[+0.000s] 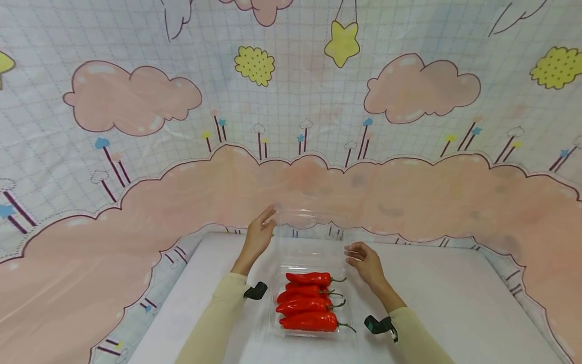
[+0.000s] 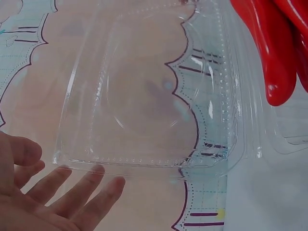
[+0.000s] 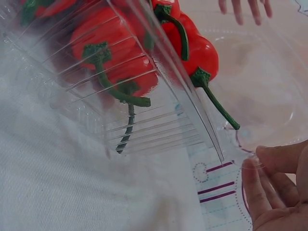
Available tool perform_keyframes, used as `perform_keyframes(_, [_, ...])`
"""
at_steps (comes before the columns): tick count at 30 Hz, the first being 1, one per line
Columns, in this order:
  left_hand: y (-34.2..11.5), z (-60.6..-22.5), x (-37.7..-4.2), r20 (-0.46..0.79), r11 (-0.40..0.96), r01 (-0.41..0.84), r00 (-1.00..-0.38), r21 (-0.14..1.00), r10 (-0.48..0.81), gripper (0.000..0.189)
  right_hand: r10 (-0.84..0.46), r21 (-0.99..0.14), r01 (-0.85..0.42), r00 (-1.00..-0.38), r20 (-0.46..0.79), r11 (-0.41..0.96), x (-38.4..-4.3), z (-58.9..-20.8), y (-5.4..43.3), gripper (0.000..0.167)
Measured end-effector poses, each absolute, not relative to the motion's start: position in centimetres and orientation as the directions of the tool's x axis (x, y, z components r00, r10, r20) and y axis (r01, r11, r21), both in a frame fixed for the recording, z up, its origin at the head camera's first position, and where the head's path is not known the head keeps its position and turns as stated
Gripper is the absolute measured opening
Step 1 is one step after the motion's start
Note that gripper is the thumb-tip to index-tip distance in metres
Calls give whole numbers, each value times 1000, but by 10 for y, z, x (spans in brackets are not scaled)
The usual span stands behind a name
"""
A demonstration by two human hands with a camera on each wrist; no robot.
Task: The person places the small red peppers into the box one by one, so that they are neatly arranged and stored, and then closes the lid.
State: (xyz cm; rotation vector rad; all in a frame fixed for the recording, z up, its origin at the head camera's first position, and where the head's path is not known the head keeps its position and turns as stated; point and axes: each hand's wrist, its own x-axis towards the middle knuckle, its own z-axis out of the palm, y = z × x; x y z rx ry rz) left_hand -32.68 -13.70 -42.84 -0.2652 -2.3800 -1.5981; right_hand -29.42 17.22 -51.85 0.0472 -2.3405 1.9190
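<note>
Several red peppers (image 1: 309,320) with green stems lie side by side in a clear plastic clamshell container (image 1: 309,333) on the table. Its transparent lid (image 1: 311,247) stands raised on the far side, behind the peppers. Out at the lid's left edge is my left hand (image 1: 260,235), fingers extended; the left wrist view has its fingertips (image 2: 114,185) right at the rim. On the other side, my right hand (image 1: 367,264) pinches the lid's edge between thumb and fingers, as the right wrist view shows. Pepper stems (image 3: 219,106) stick out toward the right side of the container.
A white tabletop (image 1: 436,298) extends to both sides of the container. Behind it hangs a cloth backdrop (image 1: 291,187) printed with clouds and stars. Small black cameras (image 1: 256,291) are strapped at both wrists, over pale yellow sleeves (image 1: 213,318).
</note>
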Motion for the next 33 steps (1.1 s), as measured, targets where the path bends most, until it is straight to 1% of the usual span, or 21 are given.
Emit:
perform_keyframes(12, [-137,-427,-328,313,366,276,-949,889,-45,40,43,-968,-96,-993,109,231,-298,-516,171,31])
perform_keyframes(17, [-138,-428,-328,317,349,282,-947,894,-47,40,34,-968,-83,-995,93,236,-299,-511,172,31])
perform_keyframes(22, [-138,-430,-327,327,326,297,-944,897,-41,41,24,-975,-80,-996,86,206,-299,-493,179,40])
perform_keyframes(25, [-138,-430,-327,329,317,304,-944,898,-29,41,22,-974,-99,-994,106,204,-299,-479,182,45])
perform_keyframes(33, [-140,-429,-326,315,294,296,-949,909,-16,38,19,-972,-106,-994,112,209,-299,-456,181,43])
